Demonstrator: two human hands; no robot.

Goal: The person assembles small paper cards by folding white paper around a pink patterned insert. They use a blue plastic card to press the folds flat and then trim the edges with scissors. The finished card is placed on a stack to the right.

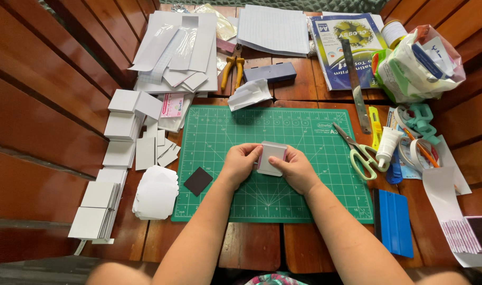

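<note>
Both my hands meet over the middle of a green cutting mat (304, 195). Between them is a small white square card piece (271, 157), held upright off the mat. My left hand (239, 162) grips its left edge with thumb and fingertips. My right hand (296, 170) holds its right side and lower edge. A small black square (198, 181) lies flat on the mat to the left of my left hand, apart from it.
Stacks of white square cards (119, 126) and a pile of white cut shapes (155, 192) lie left of the mat. Scissors (359, 153), a glue bottle (387, 146), tape rolls (417, 150), a steel ruler (356, 87) and a blue squeegee (395, 221) lie right. Pliers (232, 66) and paper sheets (272, 29) sit behind.
</note>
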